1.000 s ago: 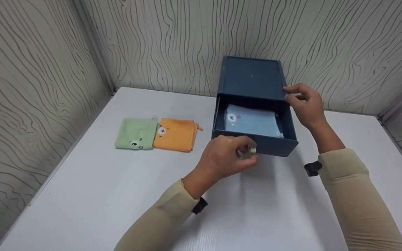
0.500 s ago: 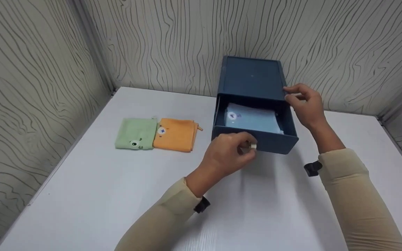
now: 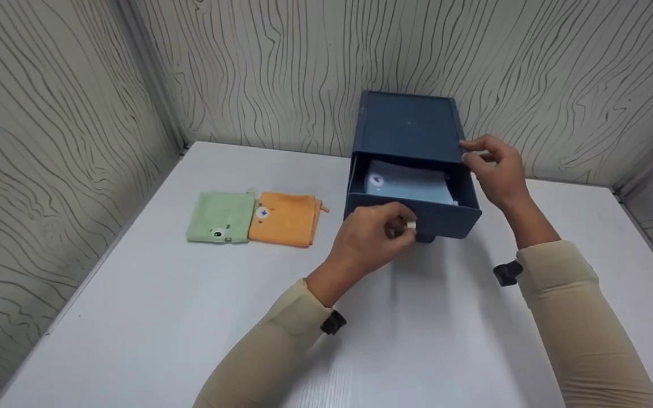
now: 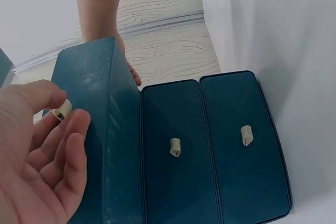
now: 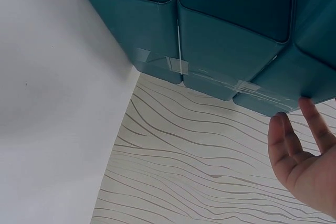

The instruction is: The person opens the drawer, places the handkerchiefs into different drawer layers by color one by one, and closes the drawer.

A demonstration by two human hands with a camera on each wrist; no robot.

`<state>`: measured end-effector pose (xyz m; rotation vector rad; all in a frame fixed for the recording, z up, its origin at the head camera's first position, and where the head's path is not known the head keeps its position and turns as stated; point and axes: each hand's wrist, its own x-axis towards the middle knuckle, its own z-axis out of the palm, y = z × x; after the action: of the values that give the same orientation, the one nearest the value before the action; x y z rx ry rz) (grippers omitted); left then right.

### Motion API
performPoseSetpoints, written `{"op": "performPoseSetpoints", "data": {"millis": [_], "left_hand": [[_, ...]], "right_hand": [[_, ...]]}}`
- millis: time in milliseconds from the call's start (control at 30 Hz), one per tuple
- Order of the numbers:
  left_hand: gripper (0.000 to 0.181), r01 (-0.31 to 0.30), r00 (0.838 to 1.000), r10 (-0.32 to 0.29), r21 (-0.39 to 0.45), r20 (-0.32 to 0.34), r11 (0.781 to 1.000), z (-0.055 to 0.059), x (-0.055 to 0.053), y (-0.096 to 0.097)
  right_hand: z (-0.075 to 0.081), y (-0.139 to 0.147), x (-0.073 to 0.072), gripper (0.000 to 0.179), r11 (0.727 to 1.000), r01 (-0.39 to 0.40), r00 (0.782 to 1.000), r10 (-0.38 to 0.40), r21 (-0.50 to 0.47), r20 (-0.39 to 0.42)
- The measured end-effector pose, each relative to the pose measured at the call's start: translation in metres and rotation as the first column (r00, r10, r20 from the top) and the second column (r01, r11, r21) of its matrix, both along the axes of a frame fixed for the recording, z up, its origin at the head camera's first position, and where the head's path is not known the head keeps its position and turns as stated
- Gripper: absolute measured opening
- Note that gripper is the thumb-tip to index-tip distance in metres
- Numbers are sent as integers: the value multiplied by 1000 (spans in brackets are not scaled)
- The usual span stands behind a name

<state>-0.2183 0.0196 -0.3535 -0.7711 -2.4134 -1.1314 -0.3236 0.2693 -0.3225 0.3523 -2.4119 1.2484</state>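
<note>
A dark blue drawer unit [image 3: 411,124] stands at the back of the table, its top drawer [image 3: 445,220] pulled partway out. In that drawer lies a folded light blue towel [image 3: 408,184] with a small white face patch. My left hand [image 3: 367,241] pinches the cream loop pull tab [image 4: 63,110] on the drawer front between thumb and fingers. At the unit's upper right edge, my right hand [image 3: 497,170] rests its fingertips against the casing; the right wrist view shows these fingers [image 5: 316,121] loosely extended at the side wall.
Left of the unit, a folded green towel [image 3: 221,218] and a folded orange towel [image 3: 285,220] lie side by side on the white table [image 3: 190,317]. Two lower drawers [image 4: 173,187] are closed, each with a cream tab. Clear tape [image 5: 178,65] runs across the unit's side. Patterned walls stand behind.
The top drawer has slid partway back into the unit, the light blue towel inside it. My left hand has moved away from me with the tab. The right hand has stayed in place.
</note>
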Motion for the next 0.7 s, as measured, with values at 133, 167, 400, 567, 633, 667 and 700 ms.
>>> {"op": "performPoseSetpoints", "data": {"millis": [133,167,400,567,633,667,700], "left_hand": [[11,-2,1000,2,14,-17,1000,0,-5,1],[11,-1,1000,1,18,-20,1000,0,-7,2],[10,-4,1000,5,52,-12,999,-3,-19,5],[11,-25,1000,25,63,-1,998,-3,-26,6],[11,-32,999,32,70,1,997,-4,-29,7],[11,-34,999,34,74,2,997,-4,-30,7],[11,-36,999,36,78,4,996,-4,-31,8]], "right_hand": [[0,0,0,25,1000,7,1000,-7,4,6],[-1,0,0,25,1000,9,1000,-9,5,7],[-1,0,0,25,1000,18,1000,-18,11,4],[-1,0,-1,25,1000,10,1000,-10,13,6],[-1,0,-1,25,1000,8,1000,-8,12,9],[-1,0,-1,25,1000,7,1000,-8,11,10],[-1,0,-1,25,1000,7,1000,-7,12,11]]}}
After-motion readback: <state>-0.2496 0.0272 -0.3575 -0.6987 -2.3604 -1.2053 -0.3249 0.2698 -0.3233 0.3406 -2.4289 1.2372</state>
